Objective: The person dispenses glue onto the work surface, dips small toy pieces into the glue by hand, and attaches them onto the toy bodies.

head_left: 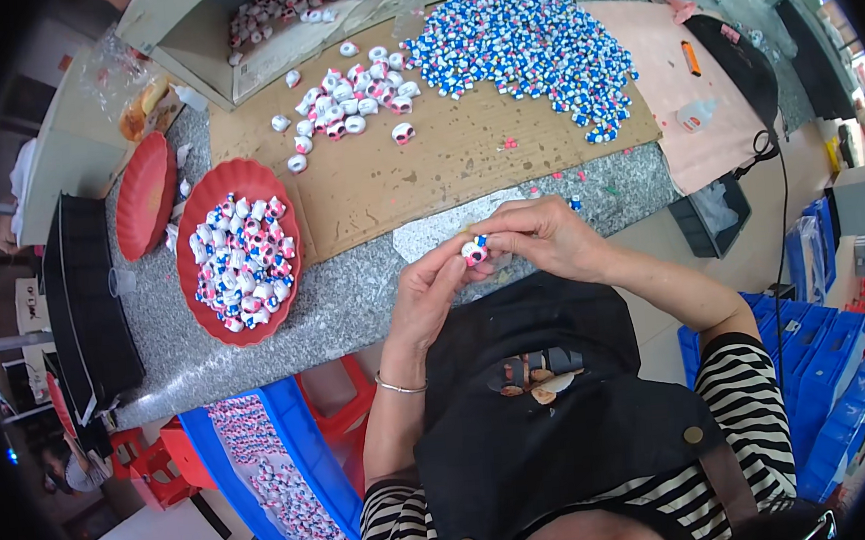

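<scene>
Just past the front edge of the counter, my left hand (430, 292) pinches a small white-and-pink toy head (474, 255) between thumb and fingers. My right hand (555, 239) meets it from the other side, its fingertips closed at the toy head's top, where a bit of blue shows. Fingers partly cover the piece, so how the blue part sits cannot be told. Behind the hands lies a pale speckled sheet (440, 231). A heap of white toy heads with pink parts (360, 92) and a large pile of tiny blue-and-white pieces (527, 38) lie farther back on cardboard (386, 178).
Left of my hands stands a red scalloped bowl (293, 205) filled with blue-topped toy heads; an empty red bowl (146, 195) leans beside it. A blue crate (320, 458) sits below the counter. On the pink cloth (659, 144) are an orange cutter (691, 58) and a small bottle (696, 114).
</scene>
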### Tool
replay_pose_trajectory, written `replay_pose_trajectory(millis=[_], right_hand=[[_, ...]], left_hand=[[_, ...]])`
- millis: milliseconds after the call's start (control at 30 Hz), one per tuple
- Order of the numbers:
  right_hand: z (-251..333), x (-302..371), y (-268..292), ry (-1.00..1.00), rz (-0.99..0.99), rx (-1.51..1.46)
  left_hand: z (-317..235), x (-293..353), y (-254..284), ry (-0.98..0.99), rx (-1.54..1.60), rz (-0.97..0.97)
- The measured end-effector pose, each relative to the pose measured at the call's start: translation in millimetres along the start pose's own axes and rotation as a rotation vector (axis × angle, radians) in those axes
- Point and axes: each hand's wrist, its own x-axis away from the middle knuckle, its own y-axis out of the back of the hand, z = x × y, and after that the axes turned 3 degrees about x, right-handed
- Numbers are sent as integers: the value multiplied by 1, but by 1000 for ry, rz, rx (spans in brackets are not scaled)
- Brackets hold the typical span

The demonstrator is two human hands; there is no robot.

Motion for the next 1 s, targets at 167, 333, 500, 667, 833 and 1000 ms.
replay_pose_trajectory(millis=[167, 333, 500, 667, 833, 1000], right_hand=[[-15, 16, 27, 88, -149, 215], [-51, 31, 97, 53, -531, 650], [-52, 18, 109, 160, -356, 877], [-58, 10, 120, 78, -141, 1161], [-54, -1, 107, 198, -141, 1265], [-43, -3, 85, 94, -327, 718]], left_hand=[[-44, 26, 13, -364, -756, -392], [-128, 64, 92, -753, -1694, -803], [-134, 46, 104, -846, -1911, -972], [-86, -47, 14, -564, -1342, -449], [-59, -119, 27, -534, -1455, -488], [-56, -114, 28, -539, -1264, -402]])
